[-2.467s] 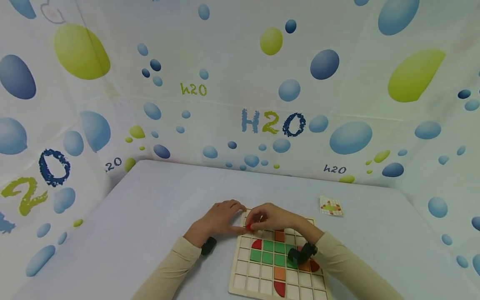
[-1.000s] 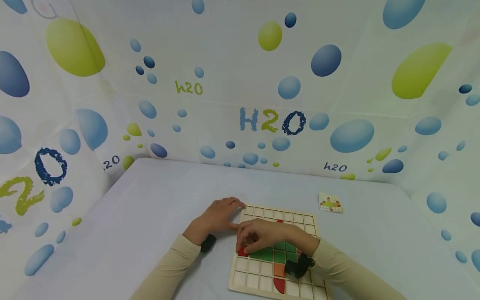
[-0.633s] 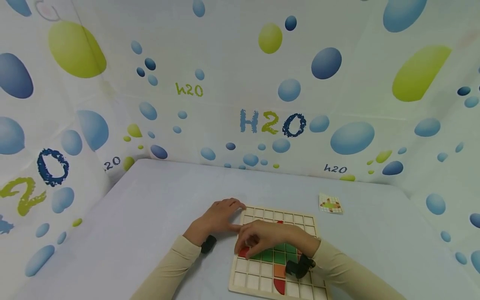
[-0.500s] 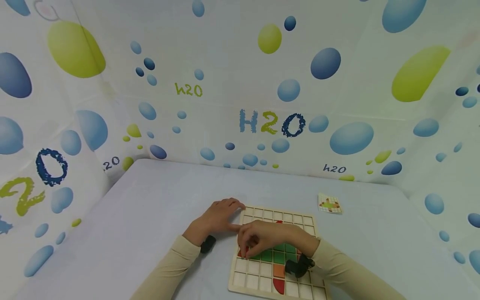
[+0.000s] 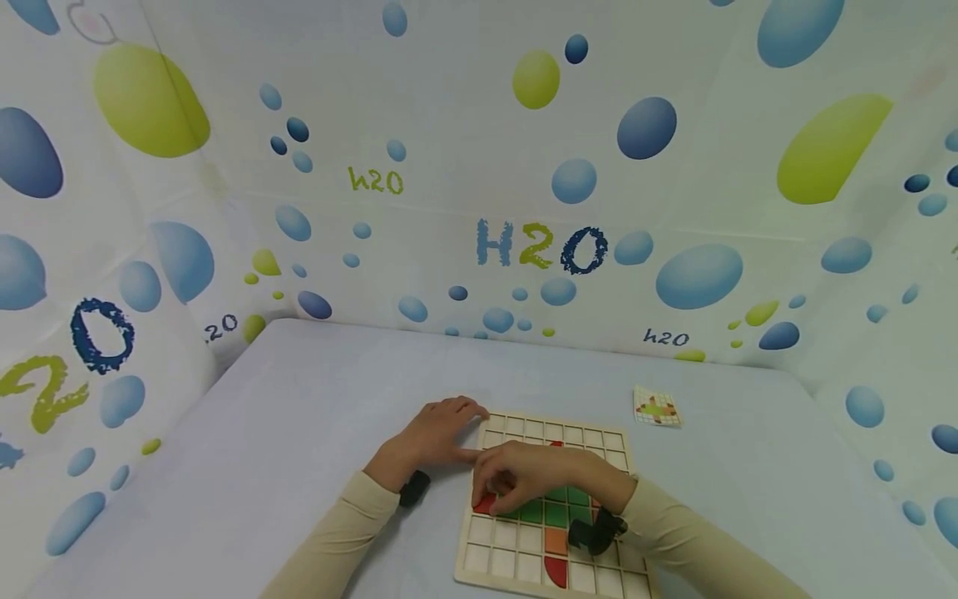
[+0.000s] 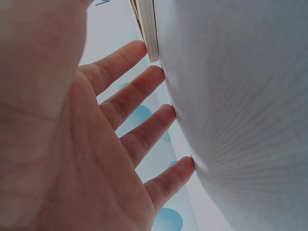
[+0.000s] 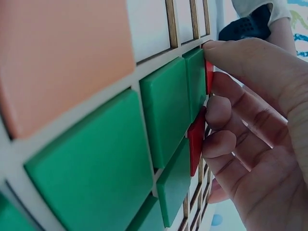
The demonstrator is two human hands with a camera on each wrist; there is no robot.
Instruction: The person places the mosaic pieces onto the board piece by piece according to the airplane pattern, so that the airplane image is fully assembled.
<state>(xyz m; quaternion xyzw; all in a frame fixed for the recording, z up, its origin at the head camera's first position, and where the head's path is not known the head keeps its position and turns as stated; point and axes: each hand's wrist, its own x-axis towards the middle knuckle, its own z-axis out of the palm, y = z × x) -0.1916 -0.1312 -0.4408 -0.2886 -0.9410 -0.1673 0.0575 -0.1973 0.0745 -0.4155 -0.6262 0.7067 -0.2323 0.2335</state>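
In the head view a wooden grid board (image 5: 505, 537) lies on the table, partly under both hands. My right hand (image 5: 527, 470) reaches across it and holds a red curved-edge tile (image 5: 482, 504) with thumb and fingertips at the left column. The right wrist view has the thumb at this red tile (image 7: 209, 74), which sits in line with the green tiles (image 7: 166, 110). A second red tile (image 7: 196, 139) is by the curled fingers. My left hand (image 5: 437, 433) rests spread at the board's upper left edge. Its fingertips touch the tablecloth and the board's side (image 6: 148, 29).
An orange tile (image 5: 555, 541) and another red tile (image 5: 555, 571) sit in the board's lower cells. A small printed pattern card (image 5: 657, 408) lies beyond the board to the right. Patterned sheeting (image 5: 441, 249) rises behind the table.
My right hand has moved the red tile from near the board's upper left down to the left end of the green row. Its fingers have since shifted slightly there. The left hand stays put.
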